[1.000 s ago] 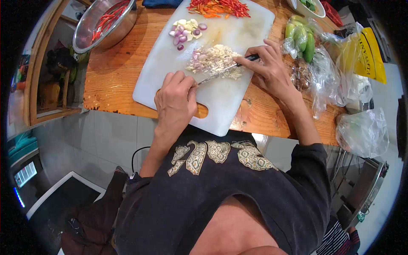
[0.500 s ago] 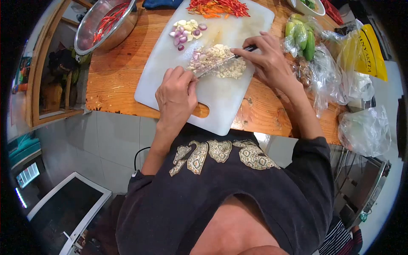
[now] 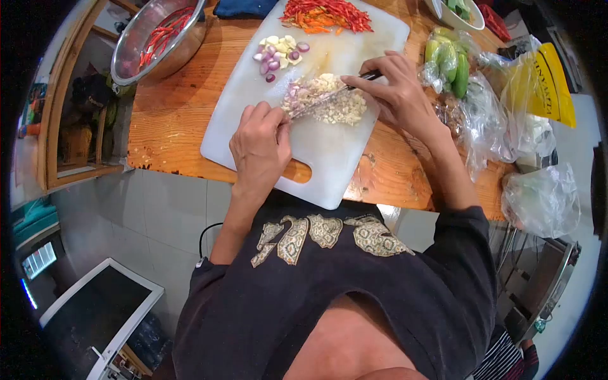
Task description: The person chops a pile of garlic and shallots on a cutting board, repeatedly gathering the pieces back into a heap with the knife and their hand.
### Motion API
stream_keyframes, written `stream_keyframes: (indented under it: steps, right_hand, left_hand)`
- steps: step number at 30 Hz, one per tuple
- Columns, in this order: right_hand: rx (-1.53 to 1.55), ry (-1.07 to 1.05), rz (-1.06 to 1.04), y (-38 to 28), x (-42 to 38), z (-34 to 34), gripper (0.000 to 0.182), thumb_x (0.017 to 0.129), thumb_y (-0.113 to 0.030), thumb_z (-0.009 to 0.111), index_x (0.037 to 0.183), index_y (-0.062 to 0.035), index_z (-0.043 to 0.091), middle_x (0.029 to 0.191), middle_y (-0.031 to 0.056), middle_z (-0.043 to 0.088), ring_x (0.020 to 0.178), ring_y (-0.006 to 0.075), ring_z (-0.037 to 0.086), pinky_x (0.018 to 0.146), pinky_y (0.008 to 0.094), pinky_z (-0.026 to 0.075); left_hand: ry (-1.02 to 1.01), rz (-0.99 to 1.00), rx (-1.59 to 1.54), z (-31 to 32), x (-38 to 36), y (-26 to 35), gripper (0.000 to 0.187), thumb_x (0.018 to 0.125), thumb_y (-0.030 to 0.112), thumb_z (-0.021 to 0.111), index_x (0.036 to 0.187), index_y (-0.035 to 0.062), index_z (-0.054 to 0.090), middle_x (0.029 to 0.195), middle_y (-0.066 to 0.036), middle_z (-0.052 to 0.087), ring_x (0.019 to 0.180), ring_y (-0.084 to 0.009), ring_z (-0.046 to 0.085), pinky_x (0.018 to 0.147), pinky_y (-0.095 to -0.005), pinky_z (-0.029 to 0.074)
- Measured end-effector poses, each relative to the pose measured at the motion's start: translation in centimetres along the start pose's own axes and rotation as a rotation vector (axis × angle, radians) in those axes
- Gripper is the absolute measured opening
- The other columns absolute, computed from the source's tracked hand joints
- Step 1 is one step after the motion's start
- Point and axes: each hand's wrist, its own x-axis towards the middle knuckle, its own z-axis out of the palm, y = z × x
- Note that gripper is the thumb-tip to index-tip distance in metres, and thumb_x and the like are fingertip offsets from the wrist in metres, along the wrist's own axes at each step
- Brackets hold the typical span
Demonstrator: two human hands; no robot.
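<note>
My right hand (image 3: 398, 95) is closed around the dark handle of a knife (image 3: 324, 99). The blade lies slantwise over a pile of chopped garlic and shallot (image 3: 342, 107) on a white cutting board (image 3: 237, 123). At the blade's tip end, the fingers of my left hand (image 3: 261, 136) pinch the knife. Behind the pile sit whole peeled shallots and garlic cloves (image 3: 275, 56). Sliced red and orange chillies (image 3: 326, 16) lie at the board's far end.
A metal bowl with red chillies (image 3: 158, 41) stands at the table's left. Bagged green vegetables (image 3: 449, 60), clear plastic bags (image 3: 484, 117) and a yellow bag (image 3: 552, 82) lie on the right. A white bowl with greens (image 3: 462, 14) is at the back. The wooden table's (image 3: 171, 133) front edge is near my body.
The blade has shifted slightly over the chopped pile, with both hands still on the knife. The whole view has moved a little.
</note>
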Motion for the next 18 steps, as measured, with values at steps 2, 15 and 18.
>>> stream_keyframes:
  steps: [2,15,18]
  right_hand:
    - [0.027,-0.016,0.011,-0.5,-0.3,0.2,0.052,0.076,-0.006,0.073,0.125,-0.0229,0.075,0.108,0.0074,0.062,0.103,0.0308,0.056,0.095,0.0410,0.048]
    - [0.163,-0.063,-0.052,1.6,2.0,2.4,0.052,0.074,-0.001,0.075,0.123,-0.0190,0.076,0.104,0.0076,0.060,0.102,0.0293,0.055,0.094,0.0412,0.048]
    - [0.169,-0.087,-0.001,1.5,1.9,2.0,0.053,0.075,0.002,0.072,0.124,-0.0199,0.076,0.106,0.0078,0.061,0.102,0.0294,0.057,0.096,0.0414,0.048]
  left_hand:
    - [-0.018,-0.013,-0.002,-0.2,-0.5,0.0,0.010,0.079,0.000,0.073,0.087,0.0040,0.066,0.084,-0.009,0.059,0.085,-0.0311,0.060,0.072,-0.0424,0.047]
    - [0.033,-0.064,0.004,-0.6,-0.4,-1.0,0.009,0.081,0.002,0.074,0.085,0.0037,0.067,0.080,-0.009,0.059,0.081,-0.0304,0.060,0.070,-0.0425,0.046]
    - [0.023,-0.052,-0.007,-0.4,-0.1,-1.1,0.009,0.082,0.002,0.075,0.085,0.0035,0.066,0.081,-0.009,0.059,0.083,-0.0301,0.060,0.068,-0.0424,0.046]
